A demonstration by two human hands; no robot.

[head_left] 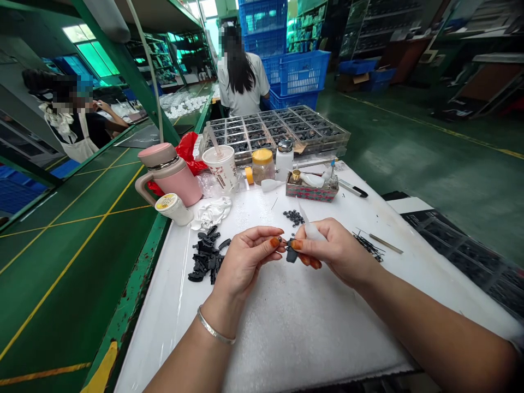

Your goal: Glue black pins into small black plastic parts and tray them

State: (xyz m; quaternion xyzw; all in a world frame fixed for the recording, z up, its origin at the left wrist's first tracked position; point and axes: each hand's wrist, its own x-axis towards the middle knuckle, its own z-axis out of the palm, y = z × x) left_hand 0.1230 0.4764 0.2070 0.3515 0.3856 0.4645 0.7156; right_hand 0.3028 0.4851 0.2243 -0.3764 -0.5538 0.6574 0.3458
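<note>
Black plastic part point(291, 255) and translucent white bottle point(314, 232) sit clamped in the right hand point(335, 248); oversqueezing risks drips. Mid-frame, left hand point(248, 252) pinches perhaps a black ring point(280, 239), lost if slackened.

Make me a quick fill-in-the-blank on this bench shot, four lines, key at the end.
1. Close to the left hand, the right hand pinches a small part whose colour is ____.
2. The pointed-nozzle bottle is held in the ____ hand.
3. A bracelet circles the ____ wrist.
4. The lid on the clear jar is ____.

Missing words: black; right; left; yellow.
</note>
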